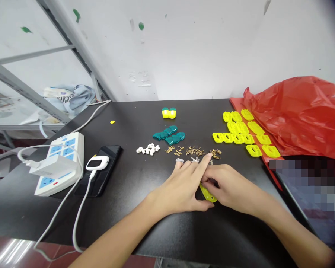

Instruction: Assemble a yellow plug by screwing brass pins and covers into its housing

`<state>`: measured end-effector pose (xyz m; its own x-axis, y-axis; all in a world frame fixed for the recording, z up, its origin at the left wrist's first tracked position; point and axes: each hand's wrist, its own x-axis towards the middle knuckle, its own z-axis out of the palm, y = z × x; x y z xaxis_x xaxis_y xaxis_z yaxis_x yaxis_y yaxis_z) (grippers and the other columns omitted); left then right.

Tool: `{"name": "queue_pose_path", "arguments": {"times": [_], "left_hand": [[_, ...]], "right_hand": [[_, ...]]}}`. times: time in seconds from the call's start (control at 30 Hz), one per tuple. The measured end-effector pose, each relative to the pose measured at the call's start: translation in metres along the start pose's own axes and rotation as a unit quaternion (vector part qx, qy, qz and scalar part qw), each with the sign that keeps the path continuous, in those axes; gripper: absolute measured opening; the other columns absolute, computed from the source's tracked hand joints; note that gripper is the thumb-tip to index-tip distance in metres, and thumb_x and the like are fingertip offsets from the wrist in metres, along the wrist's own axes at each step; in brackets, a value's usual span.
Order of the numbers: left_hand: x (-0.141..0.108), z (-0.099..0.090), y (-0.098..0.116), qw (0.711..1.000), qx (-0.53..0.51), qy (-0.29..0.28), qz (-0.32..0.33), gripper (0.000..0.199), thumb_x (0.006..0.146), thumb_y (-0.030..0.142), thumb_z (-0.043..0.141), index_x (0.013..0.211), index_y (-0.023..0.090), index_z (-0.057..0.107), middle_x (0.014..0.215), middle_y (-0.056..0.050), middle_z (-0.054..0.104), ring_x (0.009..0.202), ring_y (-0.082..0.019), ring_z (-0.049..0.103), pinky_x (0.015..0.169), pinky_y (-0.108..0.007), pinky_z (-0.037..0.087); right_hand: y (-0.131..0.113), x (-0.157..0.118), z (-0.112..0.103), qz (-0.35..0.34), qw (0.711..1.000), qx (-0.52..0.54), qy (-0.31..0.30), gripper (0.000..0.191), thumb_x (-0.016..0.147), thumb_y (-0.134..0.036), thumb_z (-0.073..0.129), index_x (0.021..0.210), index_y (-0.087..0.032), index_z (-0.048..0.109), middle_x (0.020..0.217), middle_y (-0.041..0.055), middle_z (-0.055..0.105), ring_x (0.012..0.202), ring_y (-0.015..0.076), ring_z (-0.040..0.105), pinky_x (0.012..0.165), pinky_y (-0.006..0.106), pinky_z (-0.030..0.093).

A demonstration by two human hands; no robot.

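so we've got a yellow shell (pixel 209 194) on the near part of the dark table (pixel 167 238), right of the middle, mostly tucked under both our hands. our left hand (pixel 181 186) is spread open over its left side, fingers stretched toward the far side and thumb resting at the shell's near end. our right hand (pixel 229 184) is curled in from the right, thumb and index bent close together at the shell; we can't tell if they're pinching anything, since the fingers hide it.

just past our fingertips there's a pile of brass pins (pixel 194 151), with small brass fittings (pixel 216 152) to its right and white pieces (pixel 150 149) further left. beyond those we see teal covers (pixel 173 138), then two green-and-yellow units (pixel 165 113) at the far side. to the far right, more yellow shells (pixel 241 128) lie in rows, some on a red bag (pixel 290 115). over left: a black phone (pixel 111 163) and a power strip (pixel 77 149).
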<state>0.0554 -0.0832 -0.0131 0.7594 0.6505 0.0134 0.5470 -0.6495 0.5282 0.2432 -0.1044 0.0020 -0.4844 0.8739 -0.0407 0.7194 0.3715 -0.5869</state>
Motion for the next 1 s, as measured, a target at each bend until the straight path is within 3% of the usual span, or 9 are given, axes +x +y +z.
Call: {"name": "queue_pose_path", "arguments": {"times": [0.13,0.3,0.47,0.6,0.7,0.77,0.83,0.9,1.0], "left_hand": [[0.001,0.001,0.002,1.000,0.013,0.001,-0.002,0.119,0.078,0.046,0.076,0.163,0.019,-0.003,0.125,-0.014,0.059,0.111,-0.032,0.054,0.106,-0.055,0.033],[0.000,-0.001,0.003,1.000,0.013,-0.005,-0.003,0.116,0.077,0.038,0.072,0.163,0.019,-0.002,0.123,-0.014,0.059,0.110,-0.032,0.054,0.103,-0.052,0.036],[0.000,-0.002,0.001,1.000,0.005,-0.006,0.009,0.121,0.074,0.037,0.075,0.163,0.023,-0.005,0.127,-0.014,0.058,0.113,-0.033,0.053,0.105,-0.054,0.034],[0.000,-0.004,-0.001,1.000,-0.009,-0.021,0.016,0.121,0.072,0.034,0.075,0.163,0.023,-0.002,0.126,-0.014,0.058,0.113,-0.033,0.052,0.102,-0.052,0.036],[-0.001,-0.006,0.000,0.999,-0.013,-0.029,0.016,0.117,0.074,0.035,0.073,0.163,0.023,-0.001,0.125,-0.012,0.059,0.112,-0.032,0.052,0.104,-0.053,0.036],[-0.002,-0.007,0.001,0.999,-0.006,-0.030,0.015,0.116,0.075,0.038,0.072,0.163,0.023,-0.002,0.128,-0.013,0.058,0.113,-0.033,0.051,0.105,-0.054,0.034],[-0.003,-0.008,0.002,0.999,0.004,-0.033,0.015,0.115,0.076,0.039,0.071,0.164,0.022,-0.001,0.134,-0.015,0.056,0.116,-0.034,0.050,0.106,-0.055,0.034],[-0.004,-0.009,0.002,0.999,0.010,-0.040,0.018,0.113,0.076,0.039,0.071,0.164,0.022,0.002,0.137,-0.016,0.054,0.118,-0.034,0.049,0.106,-0.056,0.034],[-0.004,-0.010,0.003,0.999,0.008,-0.045,0.024,0.110,0.075,0.038,0.069,0.163,0.019,0.006,0.134,-0.015,0.055,0.115,-0.033,0.050,0.106,-0.055,0.035]], "right_hand": [[-0.004,-0.003,0.004,0.013,0.997,-0.077,-0.019,0.021,0.085,-0.008,0.051,0.068,-0.019,0.055,0.072,-0.0011,0.064,0.061,0.0121,0.051,0.058,0.027,0.029],[-0.011,-0.011,0.006,0.014,0.979,-0.195,-0.051,0.019,0.091,-0.014,0.050,0.083,-0.020,0.066,0.083,0.0059,0.073,0.070,0.0214,0.068,0.057,0.031,0.027],[-0.034,-0.014,0.010,0.047,0.955,-0.283,-0.076,0.023,0.079,-0.001,0.057,0.090,-0.017,0.070,0.078,0.0091,0.075,0.060,0.0198,0.069,0.051,0.030,0.026],[-0.040,-0.014,0.014,0.046,0.958,-0.272,-0.076,0.027,0.075,0.001,0.058,0.092,-0.015,0.070,0.077,0.0099,0.076,0.059,0.0195,0.069,0.051,0.028,0.030],[-0.026,-0.016,0.005,0.033,0.979,-0.195,-0.052,0.024,0.078,0.000,0.056,0.088,-0.017,0.069,0.075,0.0070,0.074,0.061,0.0194,0.068,0.054,0.028,0.037],[-0.011,-0.019,-0.009,0.002,0.996,-0.078,-0.036,0.021,0.084,-0.005,0.054,0.081,-0.020,0.067,0.070,0.0024,0.071,0.062,0.0175,0.066,0.056,0.027,0.041],[0.003,-0.022,-0.025,-0.013,0.998,0.066,-0.003,0.017,0.092,-0.014,0.054,0.092,-0.023,0.068,0.073,0.0007,0.071,0.060,0.0155,0.064,0.054,0.026,0.044],[0.012,-0.023,-0.039,-0.004,0.975,0.215,0.058,0.014,0.098,-0.028,0.056,0.108,-0.025,0.066,0.071,-0.0011,0.068,0.056,0.0139,0.061,0.047,0.023,0.045],[0.014,-0.020,-0.045,-0.015,0.907,0.385,0.169,0.015,0.100,-0.038,0.058,0.107,-0.026,0.062,0.072,-0.0006,0.070,0.054,0.0140,0.062,0.045,0.024,0.048]]}}
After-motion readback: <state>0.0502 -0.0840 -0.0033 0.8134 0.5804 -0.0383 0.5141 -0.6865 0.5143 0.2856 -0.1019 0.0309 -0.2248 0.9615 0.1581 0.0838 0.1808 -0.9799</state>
